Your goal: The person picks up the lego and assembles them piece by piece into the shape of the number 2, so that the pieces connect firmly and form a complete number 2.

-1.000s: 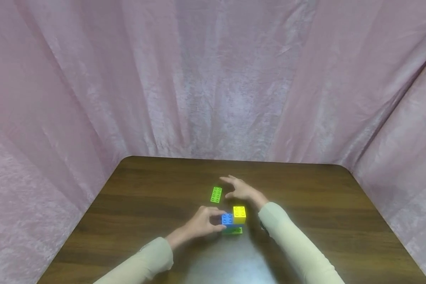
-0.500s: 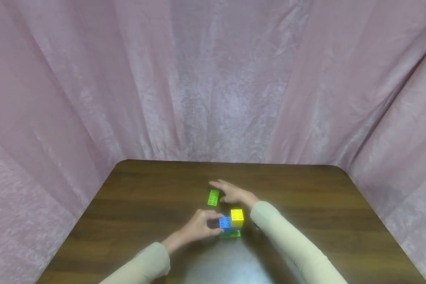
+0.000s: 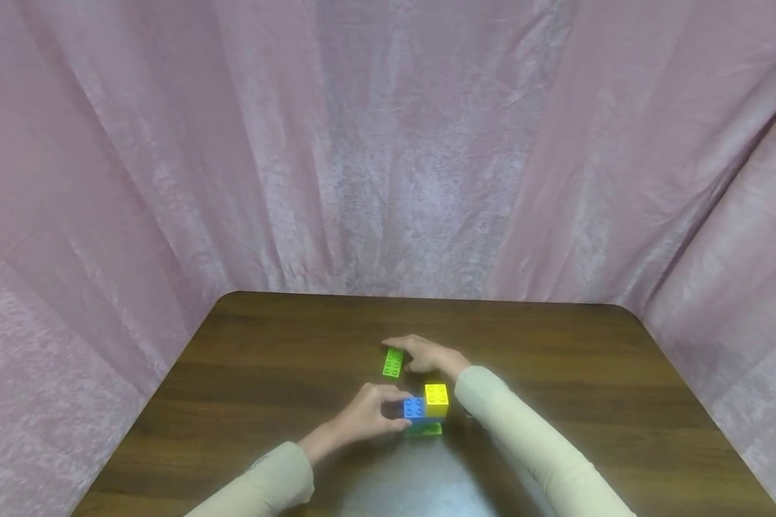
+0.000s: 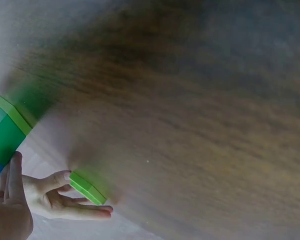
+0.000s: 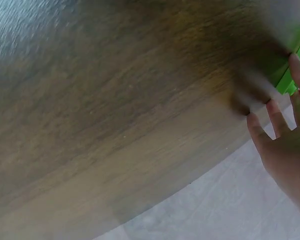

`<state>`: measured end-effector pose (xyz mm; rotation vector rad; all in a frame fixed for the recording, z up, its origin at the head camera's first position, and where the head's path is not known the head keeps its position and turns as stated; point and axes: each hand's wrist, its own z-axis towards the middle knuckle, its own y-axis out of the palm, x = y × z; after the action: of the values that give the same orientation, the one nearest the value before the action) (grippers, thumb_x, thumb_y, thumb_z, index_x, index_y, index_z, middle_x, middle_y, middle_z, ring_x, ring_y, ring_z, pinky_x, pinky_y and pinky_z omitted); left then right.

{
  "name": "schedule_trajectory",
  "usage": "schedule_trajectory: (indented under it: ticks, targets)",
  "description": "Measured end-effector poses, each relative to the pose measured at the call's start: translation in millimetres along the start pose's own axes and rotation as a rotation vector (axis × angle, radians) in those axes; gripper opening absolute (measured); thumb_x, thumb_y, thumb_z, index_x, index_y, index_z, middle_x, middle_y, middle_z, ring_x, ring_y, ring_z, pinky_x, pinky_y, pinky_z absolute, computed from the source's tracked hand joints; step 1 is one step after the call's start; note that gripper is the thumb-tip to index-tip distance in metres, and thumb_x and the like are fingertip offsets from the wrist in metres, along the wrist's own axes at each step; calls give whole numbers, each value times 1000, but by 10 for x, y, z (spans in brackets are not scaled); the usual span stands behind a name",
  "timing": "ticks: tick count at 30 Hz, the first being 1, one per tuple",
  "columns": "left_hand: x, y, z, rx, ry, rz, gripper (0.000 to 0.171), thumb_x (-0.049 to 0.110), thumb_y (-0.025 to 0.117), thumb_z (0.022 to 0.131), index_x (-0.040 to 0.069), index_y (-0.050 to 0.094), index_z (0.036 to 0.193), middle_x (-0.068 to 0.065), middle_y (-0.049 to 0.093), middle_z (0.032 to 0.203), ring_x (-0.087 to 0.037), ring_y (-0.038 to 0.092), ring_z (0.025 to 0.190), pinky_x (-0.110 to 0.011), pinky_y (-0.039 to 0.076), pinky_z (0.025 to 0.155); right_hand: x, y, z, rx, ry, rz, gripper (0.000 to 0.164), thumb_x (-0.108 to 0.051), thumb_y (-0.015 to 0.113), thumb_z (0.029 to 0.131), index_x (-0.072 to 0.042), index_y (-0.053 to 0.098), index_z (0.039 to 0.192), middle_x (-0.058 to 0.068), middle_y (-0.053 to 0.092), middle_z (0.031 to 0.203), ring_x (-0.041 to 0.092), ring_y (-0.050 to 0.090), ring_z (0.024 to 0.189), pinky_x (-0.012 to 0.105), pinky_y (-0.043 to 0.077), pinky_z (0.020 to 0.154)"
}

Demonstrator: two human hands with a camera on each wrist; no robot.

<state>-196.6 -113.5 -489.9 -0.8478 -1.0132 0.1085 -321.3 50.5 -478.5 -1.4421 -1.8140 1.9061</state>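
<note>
My left hand (image 3: 366, 415) pinches a blue toy building brick (image 3: 413, 407) between thumb and fingers. The brick is part of a small stack, with a yellow brick (image 3: 436, 398) on its right. Underneath, the left wrist view shows a dark green brick (image 4: 6, 136) above a light green plate (image 4: 13, 116). Beyond the stack, my right hand (image 3: 427, 353) reaches over a loose light green studded plate (image 3: 392, 363). Its fingers extend past the plate's far end while the thumb sits at the near right side. In the right wrist view the thumb (image 5: 299, 70) overlaps the plate's edge.
Everything stands on a brown wood-grain table (image 3: 284, 373) with rounded far corners. Pink velvet curtains (image 3: 401, 158) hang behind the table and along its sides. Glare shows on the tabletop near the front.
My right hand has moved left and nearer, so its fingers now overlap the loose light green plate's far end. The left hand keeps hold of the blue brick in the stack.
</note>
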Motion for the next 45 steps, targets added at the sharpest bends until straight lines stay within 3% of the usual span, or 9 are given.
schedule_trajectory:
  ticks: [6, 15, 23, 32, 39, 45]
  targets:
    - [7, 12, -10, 0, -9, -17, 38, 13, 76, 82, 1, 68, 117, -12, 74, 106, -12, 70, 92, -13, 55, 79, -16, 12, -35, 22, 25, -57, 69, 10, 64, 82, -19, 49, 143, 8, 52, 145, 30, 48, 133, 51, 42, 111]
    - [-9, 30, 6, -7, 0, -5, 37, 14, 77, 82, 2, 69, 116, -10, 74, 106, -11, 70, 92, -14, 54, 81, 27, 34, -39, 65, -17, -95, 59, 5, 69, 81, -15, 57, 136, 6, 59, 139, 28, 54, 128, 45, 46, 109]
    - [5, 14, 70, -7, 37, -11, 36, 11, 76, 82, 0, 69, 116, -13, 74, 107, -13, 72, 89, -12, 55, 76, 156, 20, -37, 119, -86, -40, 48, 0, 74, 81, -7, 64, 127, 11, 65, 129, 29, 60, 119, 41, 51, 103]
    - [-11, 10, 42, -3, 12, -15, 39, 14, 76, 82, -1, 68, 117, -12, 74, 104, -12, 70, 87, -12, 55, 74, 208, 25, -59, 171, -62, 25, 36, -12, 79, 80, -3, 70, 114, 13, 69, 117, 27, 63, 109, 43, 52, 99]
    - [-10, -21, 1, -13, -59, -59, 40, 17, 76, 84, 3, 68, 119, -10, 74, 106, -12, 69, 91, -14, 55, 78, 237, -12, -19, 200, -52, 54, 33, -19, 79, 81, -8, 72, 112, 7, 71, 110, 19, 63, 99, 36, 55, 91]
    - [-29, -15, -4, -21, -53, -72, 39, 18, 75, 85, 3, 67, 120, -10, 73, 108, -15, 70, 94, -15, 55, 78, 191, -36, -102, 220, -64, 45, 33, -24, 79, 82, -9, 72, 111, 4, 70, 104, 14, 59, 90, 30, 54, 83]
